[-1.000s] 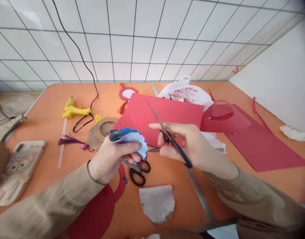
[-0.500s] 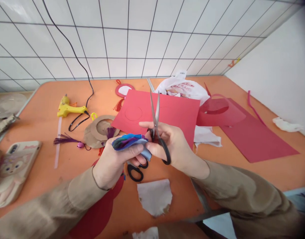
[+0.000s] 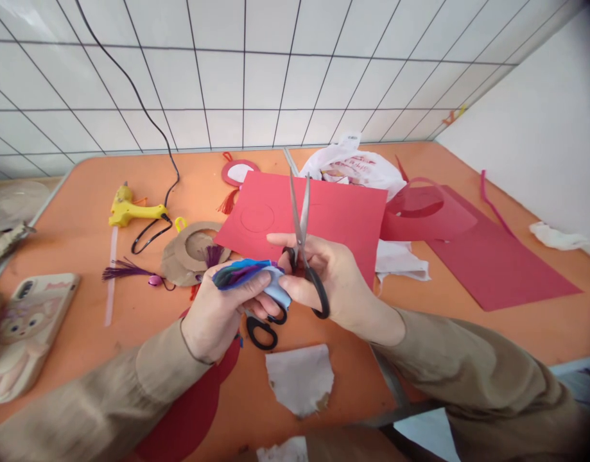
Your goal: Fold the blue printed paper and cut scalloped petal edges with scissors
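Note:
My left hand (image 3: 217,314) is closed on a folded bundle of blue, purple and green fabric (image 3: 241,274), thumb on top. Beside it, my right hand (image 3: 340,282) holds scissors (image 3: 302,240) with black handles, their blades pointing up and apart, away from the bundle. The right thumb and fingertips are at the bundle's right end; whether they also pinch it I cannot tell. Under my hands lies a second pair of black-handled scissors (image 3: 262,332). Behind them is red card (image 3: 318,212) with a circle drawn on it.
On the left are a yellow glue gun (image 3: 131,208) with a cord, a purple tassel (image 3: 124,269), cardboard rings (image 3: 182,256) and a phone (image 3: 34,327). A plastic bag (image 3: 352,167) and more red card (image 3: 497,256) lie at right. A pale scrap (image 3: 299,378) is in front.
The bundle and my left hand have shifted very slightly, and the view has moved a little. Both hands keep their holds.

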`<state>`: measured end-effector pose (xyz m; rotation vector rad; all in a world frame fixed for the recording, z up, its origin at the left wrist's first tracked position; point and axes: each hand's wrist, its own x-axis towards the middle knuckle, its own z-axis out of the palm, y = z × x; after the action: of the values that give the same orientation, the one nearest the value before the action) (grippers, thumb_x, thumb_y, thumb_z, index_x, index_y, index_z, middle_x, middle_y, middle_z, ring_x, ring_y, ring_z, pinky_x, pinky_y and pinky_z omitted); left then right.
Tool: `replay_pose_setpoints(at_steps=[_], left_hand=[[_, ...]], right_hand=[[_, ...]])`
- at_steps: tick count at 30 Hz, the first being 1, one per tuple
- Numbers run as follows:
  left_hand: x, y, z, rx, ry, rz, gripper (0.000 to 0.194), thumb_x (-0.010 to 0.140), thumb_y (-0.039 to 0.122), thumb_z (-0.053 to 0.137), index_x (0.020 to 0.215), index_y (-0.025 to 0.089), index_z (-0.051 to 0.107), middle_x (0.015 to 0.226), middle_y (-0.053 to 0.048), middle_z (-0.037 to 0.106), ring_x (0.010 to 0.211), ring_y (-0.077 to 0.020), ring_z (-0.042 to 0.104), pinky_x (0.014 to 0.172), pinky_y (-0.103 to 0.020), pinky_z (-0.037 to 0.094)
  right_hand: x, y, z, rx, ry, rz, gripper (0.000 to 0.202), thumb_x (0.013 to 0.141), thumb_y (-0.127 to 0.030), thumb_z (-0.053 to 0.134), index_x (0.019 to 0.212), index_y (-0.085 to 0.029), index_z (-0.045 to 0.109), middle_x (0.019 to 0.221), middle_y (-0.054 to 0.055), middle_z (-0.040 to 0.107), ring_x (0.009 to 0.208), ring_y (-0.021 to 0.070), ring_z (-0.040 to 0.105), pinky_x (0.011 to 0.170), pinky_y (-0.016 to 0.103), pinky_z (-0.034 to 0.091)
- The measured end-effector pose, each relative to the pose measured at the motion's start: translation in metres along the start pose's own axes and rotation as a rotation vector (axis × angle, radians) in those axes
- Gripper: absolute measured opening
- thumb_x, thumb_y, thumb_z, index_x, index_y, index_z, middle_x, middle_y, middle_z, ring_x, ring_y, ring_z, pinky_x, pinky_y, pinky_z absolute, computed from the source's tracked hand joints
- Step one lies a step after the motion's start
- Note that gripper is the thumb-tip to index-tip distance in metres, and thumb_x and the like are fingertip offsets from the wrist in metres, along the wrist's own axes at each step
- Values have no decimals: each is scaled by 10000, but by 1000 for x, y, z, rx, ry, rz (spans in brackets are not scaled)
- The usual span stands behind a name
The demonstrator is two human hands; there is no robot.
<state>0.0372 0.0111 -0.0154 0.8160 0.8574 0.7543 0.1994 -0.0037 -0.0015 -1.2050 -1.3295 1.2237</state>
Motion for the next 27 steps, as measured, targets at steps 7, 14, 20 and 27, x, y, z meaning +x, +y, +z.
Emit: replay_pose_setpoints(at_steps=[7, 14, 20, 27], left_hand=[[0, 0, -2, 7, 42, 53, 219, 708, 331, 769, 605, 154, 691, 470, -6, 659, 412, -101, 587, 426, -175, 449], [1, 10, -3, -1, 92, 111, 200, 719, 291, 750, 605, 138, 692, 498, -18, 665, 436, -110, 604, 433, -178, 455], [0, 17, -5, -7, 99, 138, 204, 740, 271, 733, 582, 150, 684, 483, -18, 655, 414, -98, 577, 429, -177, 457], [-2, 18, -5, 82, 141, 161, 141, 708, 287, 750, 662, 162, 701, 501, -26, 676, 422, -135, 605, 418, -211, 471]], right_hand=[[0, 0, -4, 7, -82, -40, 370, 720, -244, 721, 1076, -166, 662, 716, -14, 592, 611, 109, 576, 589, 259, 493], [3, -10, -25, -247, -286, -86, 562, 746, -497, 749, 1154, -124, 649, 743, 36, 647, 675, 164, 600, 675, 305, 512], [6, -22, -36, -441, -448, -105, 548, 763, -564, 695, 1113, -144, 675, 786, 28, 597, 701, 163, 535, 630, 271, 458], [4, -27, -35, -764, -453, -116, 454, 732, -463, 756, 1082, -184, 677, 711, -22, 532, 613, 124, 445, 571, 246, 347]])
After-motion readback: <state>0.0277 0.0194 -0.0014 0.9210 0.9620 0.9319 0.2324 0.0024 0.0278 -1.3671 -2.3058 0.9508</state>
